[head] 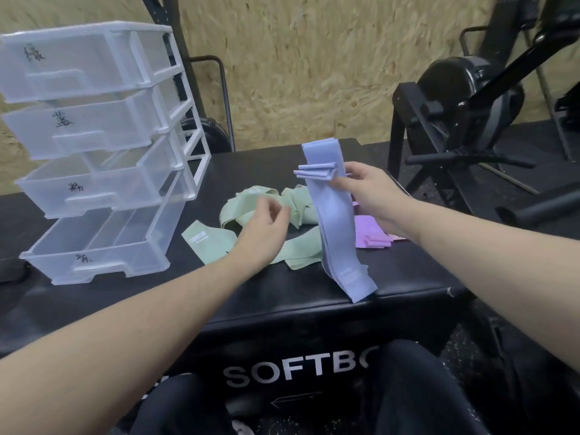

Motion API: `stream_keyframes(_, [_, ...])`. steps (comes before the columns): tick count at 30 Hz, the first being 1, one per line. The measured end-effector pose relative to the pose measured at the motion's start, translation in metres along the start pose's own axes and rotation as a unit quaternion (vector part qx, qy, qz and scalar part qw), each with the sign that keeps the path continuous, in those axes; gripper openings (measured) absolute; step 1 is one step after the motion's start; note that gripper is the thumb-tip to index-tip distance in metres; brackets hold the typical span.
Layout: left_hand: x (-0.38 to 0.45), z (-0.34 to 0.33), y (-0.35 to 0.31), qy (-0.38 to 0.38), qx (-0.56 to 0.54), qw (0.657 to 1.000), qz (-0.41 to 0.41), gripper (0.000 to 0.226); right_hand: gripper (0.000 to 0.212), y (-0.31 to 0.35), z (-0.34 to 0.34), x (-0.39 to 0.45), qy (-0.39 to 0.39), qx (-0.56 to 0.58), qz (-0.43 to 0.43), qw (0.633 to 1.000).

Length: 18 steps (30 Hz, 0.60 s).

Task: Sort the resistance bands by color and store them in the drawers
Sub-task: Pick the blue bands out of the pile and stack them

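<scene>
Step in hand: gathering blue bands (334,221) by color. Right hand (373,196) pinches the blue bundle near its top, folded ends sticking out left; the rest hangs down, lower ends resting on the counter (408,277) near its front edge. Left hand (266,227) hovers over the green bands (251,215), fingers loosely curled, holding nothing. Purple bands (373,233) lie just right of blue. Drawer unit (94,146) at left, 4 drawers pulled out, empty, w/ handwritten labels, illegible. Next, probably: fold the blue bundle compact w/ both hands, then drop it in the matching drawer.
</scene>
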<state>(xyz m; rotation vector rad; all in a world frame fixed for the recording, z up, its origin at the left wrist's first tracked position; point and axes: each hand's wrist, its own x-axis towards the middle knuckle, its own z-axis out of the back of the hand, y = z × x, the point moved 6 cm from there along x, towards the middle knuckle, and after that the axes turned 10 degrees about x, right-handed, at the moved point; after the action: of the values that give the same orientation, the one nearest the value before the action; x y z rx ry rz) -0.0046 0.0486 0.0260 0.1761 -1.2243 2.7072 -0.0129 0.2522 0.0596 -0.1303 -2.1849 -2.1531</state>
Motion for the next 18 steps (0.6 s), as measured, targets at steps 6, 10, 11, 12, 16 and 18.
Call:
stream_keyframes(6, [0.018, -0.060, 0.005, 0.154, 0.354, 0.897, -0.215, 0.059, 0.012, -0.004, 0.034, 0.016, -0.052, 0.018, -0.020, 0.998])
stream_keyframes(10, [0.046, -0.088, 0.014, 0.184, 0.470, 0.827, -0.247, 0.080, 0.018, -0.019, 0.047, 0.029, -0.065, 0.015, -0.062, 0.996])
stream_keyframes(11, [0.053, -0.093, 0.015, 0.184, 0.486, 0.814, -0.258, 0.081, 0.020, -0.023, 0.049, 0.033, -0.066, 0.017, -0.071, 0.995])
stream_keyframes(12, [0.061, -0.096, 0.016, 0.183, 0.498, 0.803, -0.270, 0.082, 0.021, -0.027, 0.051, 0.037, -0.067, 0.021, -0.077, 0.995])
stream_keyframes(16, [0.088, -0.106, 0.016, 0.197, 0.538, 0.747, -0.336, 0.079, 0.017, -0.038, 0.054, 0.059, -0.059, 0.030, -0.088, 0.994])
stream_keyframes(18, [0.100, -0.109, 0.016, 0.196, 0.550, 0.723, -0.370, 0.078, 0.015, -0.043, 0.055, 0.070, -0.046, 0.021, -0.091, 0.995])
